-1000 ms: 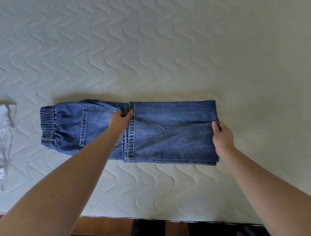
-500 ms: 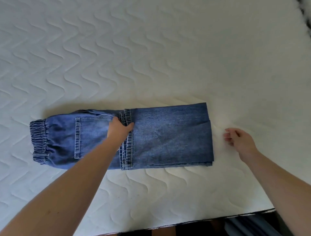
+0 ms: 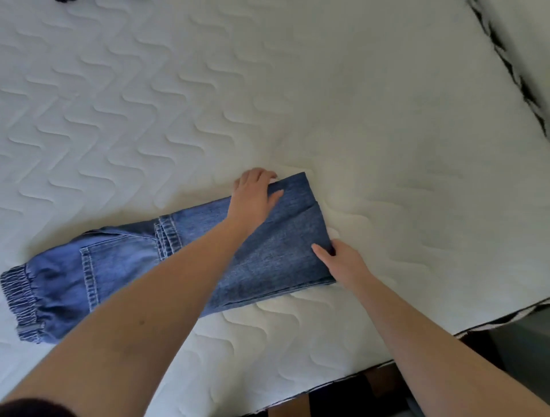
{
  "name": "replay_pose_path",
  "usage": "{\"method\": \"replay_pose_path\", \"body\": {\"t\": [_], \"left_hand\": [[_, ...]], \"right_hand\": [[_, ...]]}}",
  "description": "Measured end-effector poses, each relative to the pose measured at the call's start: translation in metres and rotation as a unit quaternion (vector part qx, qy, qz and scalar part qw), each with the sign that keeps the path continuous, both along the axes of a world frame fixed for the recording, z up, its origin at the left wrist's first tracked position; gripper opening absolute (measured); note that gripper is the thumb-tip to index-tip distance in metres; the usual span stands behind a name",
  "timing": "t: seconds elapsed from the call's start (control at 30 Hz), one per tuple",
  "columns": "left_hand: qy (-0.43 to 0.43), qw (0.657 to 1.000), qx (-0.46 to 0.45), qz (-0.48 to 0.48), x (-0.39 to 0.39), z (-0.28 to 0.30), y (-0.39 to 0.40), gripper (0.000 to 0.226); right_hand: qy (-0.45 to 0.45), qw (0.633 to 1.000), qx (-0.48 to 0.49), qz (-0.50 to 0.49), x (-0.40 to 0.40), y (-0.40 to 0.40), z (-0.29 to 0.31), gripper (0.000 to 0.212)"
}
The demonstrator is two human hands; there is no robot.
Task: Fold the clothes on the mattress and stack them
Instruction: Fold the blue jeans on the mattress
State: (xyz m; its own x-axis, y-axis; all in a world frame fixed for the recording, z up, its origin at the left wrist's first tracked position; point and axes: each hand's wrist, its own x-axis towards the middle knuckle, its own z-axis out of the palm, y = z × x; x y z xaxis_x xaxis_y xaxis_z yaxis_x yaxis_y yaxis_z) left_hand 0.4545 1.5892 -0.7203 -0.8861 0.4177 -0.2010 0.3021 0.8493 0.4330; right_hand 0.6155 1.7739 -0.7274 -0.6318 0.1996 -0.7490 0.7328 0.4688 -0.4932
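Observation:
Blue jeans (image 3: 125, 268) lie folded lengthwise and doubled over on the white quilted mattress (image 3: 297, 104), elastic waistband at the far left. My left hand (image 3: 253, 196) grips the far right corner of the folded end, thumb on top and fingers curled over the far edge. My right hand (image 3: 342, 262) pinches the near right edge of the same fold, thumb on top of the denim.
The mattress's near edge (image 3: 416, 351) runs diagonally at the lower right, with a wooden frame and dark floor below. A dark gap (image 3: 512, 68) borders the mattress at the upper right. A small dark item (image 3: 64, 1) shows at the top left edge.
My left hand left the hem seam in the middle and moved right to the far corner of the fold. My right hand came back from the mattress and took the near right edge.

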Motion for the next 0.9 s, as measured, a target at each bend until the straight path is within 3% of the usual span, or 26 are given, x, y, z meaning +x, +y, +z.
{"method": "replay_pose_path", "body": {"t": [0.17,0.33,0.5,0.63,0.77,0.9], "left_hand": [[-0.182,0.978,-0.093,-0.050,-0.035,-0.010,0.062,0.042],[-0.208,0.978,-0.008,-0.024,-0.043,-0.014,0.064,0.020],[-0.211,0.977,-0.019,-0.015,-0.045,-0.017,0.065,0.027],[-0.186,0.983,0.007,-0.001,-0.041,-0.017,0.068,0.034],[-0.198,0.980,0.008,0.023,-0.039,-0.012,0.072,0.043],[-0.206,0.978,0.000,0.037,-0.042,-0.008,0.074,0.037]], "right_hand": [[0.016,0.998,0.033,0.047,0.009,0.002,-0.004,0.042],[0.078,0.994,0.058,0.039,0.026,0.008,-0.006,0.041],[0.127,0.991,-0.015,-0.027,0.052,0.010,-0.006,0.019],[0.146,0.984,-0.082,-0.058,0.077,0.013,0.003,0.042],[0.157,0.983,-0.057,-0.075,0.080,0.009,0.006,0.043],[0.160,0.986,0.053,-0.012,0.073,0.004,0.001,0.035]]}}
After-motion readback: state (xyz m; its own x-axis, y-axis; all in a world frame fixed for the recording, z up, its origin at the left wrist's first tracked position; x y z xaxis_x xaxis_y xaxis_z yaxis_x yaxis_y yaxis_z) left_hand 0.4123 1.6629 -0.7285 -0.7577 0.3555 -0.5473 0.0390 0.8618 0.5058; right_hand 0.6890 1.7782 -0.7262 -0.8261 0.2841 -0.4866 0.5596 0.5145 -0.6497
